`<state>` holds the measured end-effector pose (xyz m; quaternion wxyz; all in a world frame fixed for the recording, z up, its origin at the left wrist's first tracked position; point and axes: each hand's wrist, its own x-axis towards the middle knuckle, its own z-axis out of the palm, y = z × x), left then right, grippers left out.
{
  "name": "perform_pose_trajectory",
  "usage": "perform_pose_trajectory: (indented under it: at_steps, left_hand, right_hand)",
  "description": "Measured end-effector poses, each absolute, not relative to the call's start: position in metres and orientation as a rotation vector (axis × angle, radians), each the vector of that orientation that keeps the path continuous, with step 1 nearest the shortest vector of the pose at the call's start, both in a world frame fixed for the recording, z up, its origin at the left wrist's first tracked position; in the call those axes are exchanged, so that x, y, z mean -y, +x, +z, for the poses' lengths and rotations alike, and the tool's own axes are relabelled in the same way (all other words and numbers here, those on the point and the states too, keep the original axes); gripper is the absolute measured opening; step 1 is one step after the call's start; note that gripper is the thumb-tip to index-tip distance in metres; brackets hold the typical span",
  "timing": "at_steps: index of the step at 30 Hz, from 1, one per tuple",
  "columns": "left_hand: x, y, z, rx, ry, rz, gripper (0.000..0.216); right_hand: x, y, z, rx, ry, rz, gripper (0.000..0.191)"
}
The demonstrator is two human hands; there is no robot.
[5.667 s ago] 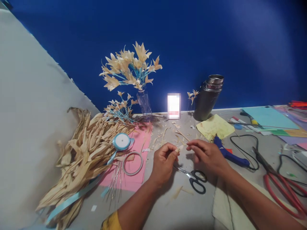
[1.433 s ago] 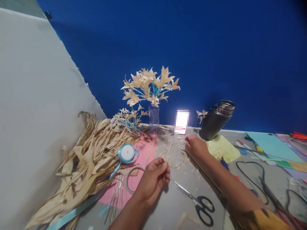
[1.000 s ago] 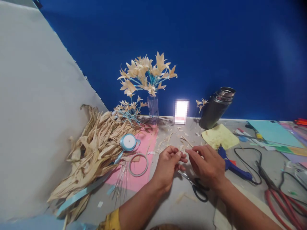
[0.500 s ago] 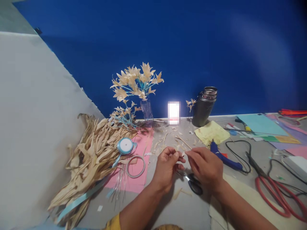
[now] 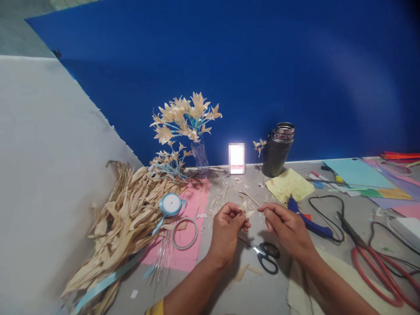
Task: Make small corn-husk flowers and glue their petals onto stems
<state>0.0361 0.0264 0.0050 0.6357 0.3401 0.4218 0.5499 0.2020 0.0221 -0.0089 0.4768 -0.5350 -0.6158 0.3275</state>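
Note:
A small cream flower of dried husk petals (image 5: 244, 210) is pinched between the thumb and fingers of my left hand (image 5: 225, 234). To its right, a short gap away, my right hand (image 5: 288, 227) has its thumb and fingertips pressed together. Whatever lies between those fingertips, if anything, is too small to name. Below and between the hands, small black-handled scissors (image 5: 267, 258) lie on the grey table (image 5: 256, 297). Several pale husk scraps (image 5: 243, 272) are scattered near them.
Dried corn husks (image 5: 131, 214), a ribbon spool (image 5: 170, 204) and pink paper (image 5: 183, 258) lie left. Behind stand a vase (image 5: 200, 157) of husk flowers (image 5: 183, 113) and a dark flask (image 5: 278, 151). A blue glue gun (image 5: 310, 221) and red-handled shears (image 5: 370, 262) lie right.
My right hand has drawn away to the right from the flower in my left hand. More of the petals and the small scissors now show. The view has tilted slightly up.

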Motion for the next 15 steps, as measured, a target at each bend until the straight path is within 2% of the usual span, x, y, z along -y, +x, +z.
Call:
perform_pose_trajectory:
  at_steps: [3,5,11,15]
  left_hand:
    - [-0.030,0.036,0.014,-1.001,0.907,1.219,0.024]
    - [-0.032,0.038,0.018,-1.012,1.004,1.186,0.019]
    - [-0.039,0.047,0.014,-1.027,1.034,1.146,0.015]
    - [-0.055,0.049,0.010,-1.004,0.966,1.154,0.019]
  right_hand:
    - [-0.024,0.203,-0.006,1.354,-1.247,1.194,0.052]
    - [-0.026,0.202,-0.005,1.280,-1.196,1.309,0.052]
    - [-0.026,0.209,-0.004,1.328,-1.235,1.190,0.045]
    - [-0.010,0.228,-0.009,1.461,-1.329,1.053,0.051]
